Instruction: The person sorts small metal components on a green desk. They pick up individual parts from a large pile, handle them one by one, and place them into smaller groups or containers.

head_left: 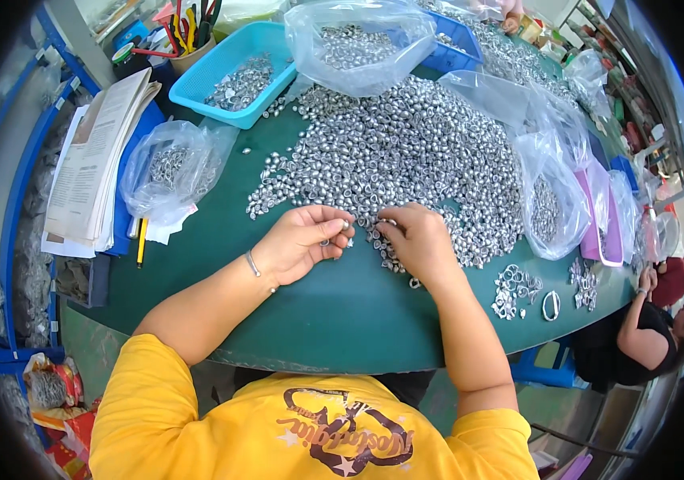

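A wide heap of small, shiny silver metal pieces [390, 144], rounded and some showing a hollow side, spreads over the green table [278, 328]. At the heap's near edge my left hand [308, 240] is turned partly palm up, its thumb and finger pinching one small silver metal piece [346, 226]. Another piece shows by its lower fingers. Just right of it, my right hand [420, 244] rests over the front of the heap with fingers curled in. Its fingertips touch the pieces, and whatever they hold is hidden.
Clear plastic bags [554, 196] of pieces flank the heap, beside a purple tray [598, 212]. A turquoise basket [234, 72] stands at the back left, near papers [98, 160] and a yellow pencil [142, 242]. Loose rings [550, 306] lie front right; another person [642, 332] sits beyond.
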A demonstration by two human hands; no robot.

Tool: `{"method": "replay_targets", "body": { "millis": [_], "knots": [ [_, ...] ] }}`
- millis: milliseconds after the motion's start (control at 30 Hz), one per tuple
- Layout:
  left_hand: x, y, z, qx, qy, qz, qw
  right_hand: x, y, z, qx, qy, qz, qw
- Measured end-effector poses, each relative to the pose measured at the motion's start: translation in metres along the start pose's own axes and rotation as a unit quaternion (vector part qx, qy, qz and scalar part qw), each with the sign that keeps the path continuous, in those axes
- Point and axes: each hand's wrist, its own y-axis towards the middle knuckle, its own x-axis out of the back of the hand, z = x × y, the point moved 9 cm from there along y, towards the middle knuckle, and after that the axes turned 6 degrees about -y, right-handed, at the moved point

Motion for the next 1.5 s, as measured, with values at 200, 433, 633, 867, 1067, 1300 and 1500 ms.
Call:
{"method": "replay_targets", "body": {
  "millis": [200, 433, 633, 867, 1067, 1300, 1500],
  "knots": [
    [-0.001, 0.001, -0.007, -0.007, -0.043, -0.006, 0.999, -0.001, 0.002, -0.022, -0.133, 0.284, -0.011, 0.950],
    [-0.045, -0.005, -0.039, -0.280, 0.604, -0.052, 0.745, 0.005, -0.002, -0.018, -0.120, 0.223, 0.036, 0.967],
    [-0.048, 0.016, -0.022, -0.306, 0.712, -0.060, 0.629, -0.017, -0.003, 0.001, -0.057, -0.034, 0.045, 0.997],
    [-0.050, 0.014, -0.023, -0.300, 0.721, -0.077, 0.620, -0.017, -0.003, 0.004, -0.038, -0.112, 0.037, 0.992],
    [-0.045, 0.014, -0.028, -0.295, 0.691, -0.083, 0.655, 0.001, -0.010, -0.049, -0.224, 0.564, 0.043, 0.794],
    [-0.056, 0.016, -0.020, -0.301, 0.732, -0.100, 0.603, -0.003, -0.009, -0.010, -0.048, 0.117, 0.087, 0.988],
    [-0.044, 0.022, -0.026, -0.246, 0.629, -0.118, 0.728, -0.015, -0.008, -0.004, -0.012, 0.013, 0.087, 0.996]
  ]
}}
